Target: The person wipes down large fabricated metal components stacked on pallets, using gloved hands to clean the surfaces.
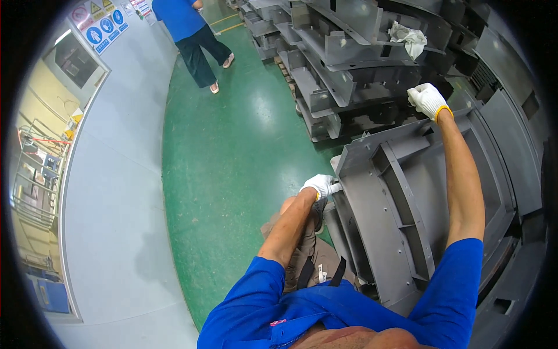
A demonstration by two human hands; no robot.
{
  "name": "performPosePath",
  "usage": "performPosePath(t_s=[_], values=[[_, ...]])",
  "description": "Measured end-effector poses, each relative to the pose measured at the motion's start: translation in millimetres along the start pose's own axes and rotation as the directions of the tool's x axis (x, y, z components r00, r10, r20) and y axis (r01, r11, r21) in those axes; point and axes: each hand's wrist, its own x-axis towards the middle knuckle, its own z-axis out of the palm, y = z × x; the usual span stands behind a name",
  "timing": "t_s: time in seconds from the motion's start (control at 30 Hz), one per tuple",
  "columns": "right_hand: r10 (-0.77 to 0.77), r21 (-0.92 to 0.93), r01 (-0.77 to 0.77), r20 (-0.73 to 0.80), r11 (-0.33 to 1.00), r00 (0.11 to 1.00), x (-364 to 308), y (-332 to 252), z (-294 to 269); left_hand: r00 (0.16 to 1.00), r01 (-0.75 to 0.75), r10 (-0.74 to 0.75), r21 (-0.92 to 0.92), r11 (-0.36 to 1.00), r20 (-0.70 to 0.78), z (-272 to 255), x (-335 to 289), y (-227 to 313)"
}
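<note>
A large grey metal panel [378, 232] with raised ribs and small holes lies in front of me on the right, on top of other grey metal parts. My left hand [318, 186], in a white knit glove, is closed at the panel's near-left corner edge, its fingers curled against the metal. My right hand [429, 100], gloved in white with a yellow cuff, is held out above the far end of the panel. Its fingers are curled together; anything inside them is hidden.
Stacked grey metal parts [325, 81] stand beyond the panel, with a crumpled white cloth [408, 39] on them. A person in blue [195, 41] walks on the green floor [232, 151]. A pale wall [119, 203] with a window runs along the left.
</note>
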Motion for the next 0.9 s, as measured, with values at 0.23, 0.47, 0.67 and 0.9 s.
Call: performPosePath(t_s=[0.23, 0.47, 0.67, 0.9], values=[[0.012, -0.019, -0.011, 0.01, 1.0, 1.0, 1, 0, 1, 1.0, 0.012, -0.013, -0.03, 0.999, -0.028, 5, 3, -5], [-0.005, 0.0, 0.005, 0.011, 1.0, 1.0, 3, 1, 2, 0.998, -0.016, 0.014, -0.034, 0.999, -0.061, 10, 8, -12], [-0.006, -0.02, 0.007, 0.014, 1.0, 1.0, 3, 2, 1, 0.999, -0.006, 0.005, -0.025, 1.0, -0.034, 8, 6, -8], [-0.005, -0.008, 0.005, 0.01, 1.0, 1.0, 4, 2, 2, 0.999, -0.015, 0.013, -0.041, 0.999, -0.045, 7, 4, -7]])
